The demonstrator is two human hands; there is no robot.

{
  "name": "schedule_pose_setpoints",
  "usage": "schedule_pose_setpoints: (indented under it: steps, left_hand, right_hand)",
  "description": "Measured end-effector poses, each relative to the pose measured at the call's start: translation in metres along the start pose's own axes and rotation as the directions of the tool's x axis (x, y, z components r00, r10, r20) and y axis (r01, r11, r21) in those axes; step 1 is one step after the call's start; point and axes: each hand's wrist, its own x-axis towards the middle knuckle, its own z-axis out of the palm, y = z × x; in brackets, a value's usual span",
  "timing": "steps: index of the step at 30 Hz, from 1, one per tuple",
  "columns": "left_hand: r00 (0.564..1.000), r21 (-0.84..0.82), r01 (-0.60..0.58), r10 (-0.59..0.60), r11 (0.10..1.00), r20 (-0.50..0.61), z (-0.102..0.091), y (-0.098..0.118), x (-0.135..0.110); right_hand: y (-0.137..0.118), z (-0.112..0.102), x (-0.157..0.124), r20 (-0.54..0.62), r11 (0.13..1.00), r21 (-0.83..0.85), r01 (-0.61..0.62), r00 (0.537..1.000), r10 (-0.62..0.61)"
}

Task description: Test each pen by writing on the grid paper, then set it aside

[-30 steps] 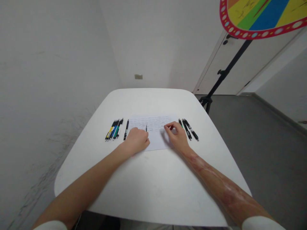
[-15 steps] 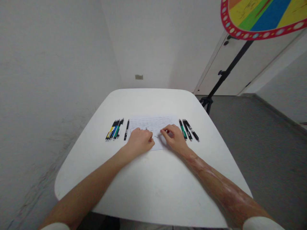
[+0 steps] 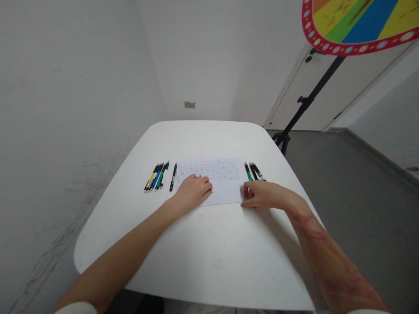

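A sheet of paper [image 3: 225, 192] with handwritten lines lies on the white table. My left hand [image 3: 193, 190] rests on its left part, fingers curled. A thin dark tip pokes out above the knuckles and a small tip by the thumb, which looks like a pen mostly covered by the hand. Over the sheet's lower right corner, my right hand [image 3: 263, 194] has thumb and fingers bent together in a pinch. What lies between those fingertips is too small to make out. Beyond this hand are several pens [image 3: 248, 172], their lower ends hidden by it.
Left of the paper lies a single black pen [image 3: 173, 177], and farther left a row of several pens [image 3: 157, 176] in yellow, blue, green and black. A colourful wheel [image 3: 360, 26] on a black stand [image 3: 314, 93] rises behind the table's right side [image 3: 284, 161].
My right hand has moved right and toward me, from the middle of the paper to its lower right corner. My left hand has barely shifted.
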Motion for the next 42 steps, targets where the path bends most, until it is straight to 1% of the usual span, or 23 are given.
schedule_pose_setpoints:
  steps: [5, 7, 9, 13, 15, 18, 21, 23, 25, 29, 35, 39, 42]
  left_hand:
    - [1.0, -0.01, 0.026, -0.026, 1.0, -0.008, 0.0, 0.003, -0.002]
    - [0.998, -0.007, 0.064, -0.064, 0.998, -0.01, -0.001, 0.005, -0.002]
    - [0.993, -0.002, 0.116, -0.116, 0.993, -0.002, -0.003, 0.007, -0.001]
    - [0.975, 0.012, 0.219, -0.219, 0.976, 0.018, -0.003, 0.014, 0.005]
    - [0.965, 0.019, 0.262, -0.262, 0.965, 0.016, -0.001, 0.017, 0.009]
    - [0.946, 0.025, 0.323, -0.324, 0.946, 0.007, 0.002, 0.02, 0.015]
    - [0.931, 0.027, 0.366, -0.366, 0.93, -0.001, 0.004, 0.022, 0.018]
    - [0.927, 0.025, 0.375, -0.375, 0.927, -0.003, 0.004, 0.023, 0.019]
    - [0.925, 0.016, 0.38, -0.38, 0.925, -0.005, 0.004, 0.023, 0.018]
    - [0.924, -0.011, 0.38, -0.38, 0.925, -0.035, 0.003, 0.023, 0.013]
    - [0.937, -0.025, 0.339, -0.34, 0.94, -0.085, 0.003, 0.021, 0.006]
    - [0.932, -0.049, 0.317, -0.321, 0.947, -0.168, 0.001, 0.016, -0.002]
    - [0.92, -0.088, 0.306, -0.318, 0.948, -0.23, -0.001, 0.009, -0.013]
  right_hand:
    - [0.001, 0.008, 0.0, 0.037, 0.99, 0.125, 0.069, 0.997, -0.074]
    - [0.0, 0.009, 0.0, 0.025, 0.989, 0.111, 0.097, 0.995, -0.1]
    - [-0.002, 0.008, -0.001, 0.004, 0.99, 0.062, 0.125, 0.992, -0.125]
    - [-0.014, 0.0, 0.0, -0.049, 0.989, 0.002, 0.147, 0.988, -0.147]
    - [-0.023, -0.004, 0.006, -0.098, 0.981, 0.024, 0.191, 0.977, -0.188]
    - [-0.035, -0.005, 0.024, -0.183, 0.939, 0.117, 0.324, 0.936, -0.3]
    - [-0.04, 0.003, 0.045, -0.249, 0.914, 0.174, 0.366, 0.915, -0.319]
    - [-0.039, 0.012, 0.056, -0.229, 0.909, 0.197, 0.366, 0.919, -0.321]
    - [-0.035, 0.021, 0.062, -0.235, 0.908, 0.216, 0.359, 0.922, -0.309]
    - [-0.03, 0.03, 0.064, -0.264, 0.895, 0.241, 0.376, 0.913, -0.313]
    - [-0.032, 0.029, 0.058, -0.275, 0.889, 0.242, 0.389, 0.906, -0.322]
    - [-0.033, 0.027, 0.053, -0.271, 0.891, 0.251, 0.378, 0.911, -0.31]
    - [-0.032, 0.026, 0.048, -0.288, 0.894, 0.247, 0.373, 0.909, -0.3]
